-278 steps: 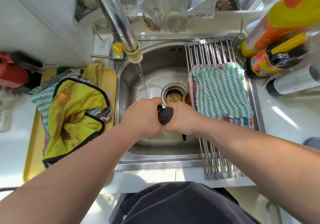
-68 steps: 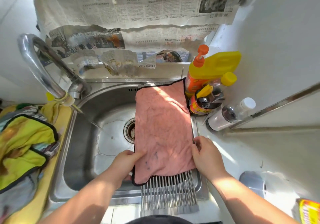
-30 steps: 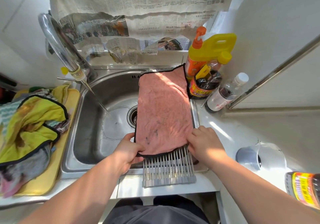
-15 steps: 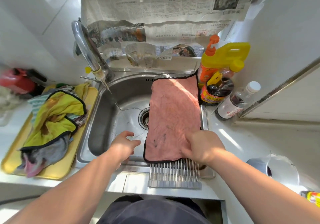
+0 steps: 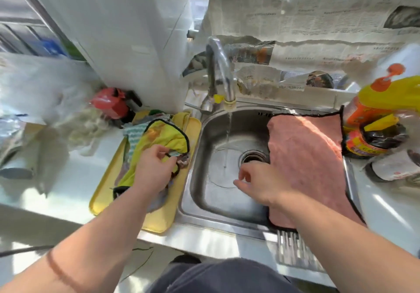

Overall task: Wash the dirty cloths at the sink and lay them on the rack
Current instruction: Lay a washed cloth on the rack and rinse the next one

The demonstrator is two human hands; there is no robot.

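Risks dragging the whole tangled heap along when lifting only the yellow cloth point(image 5: 159, 138), given the striped and grey pieces bunched under it on the yellow tray point(image 5: 159, 220); could tip some onto the counter or floor. May also splash water from the running faucet point(image 5: 219, 77) beyond the sink point(image 5: 216, 204), or tug the pink cloth point(image 5: 304, 161) askew on the rack point(image 5: 293, 247) with the right forearm crossing its near corner. With the left hand point(image 5: 154, 170), pinches the black-trimmed edge of the yellow cloth between curled fingers and thumb, atop the heap. With the right hand point(image 5: 256, 183), holds nothing: hovers over the basin, fingers loosely curled, just beside the pink cloth.
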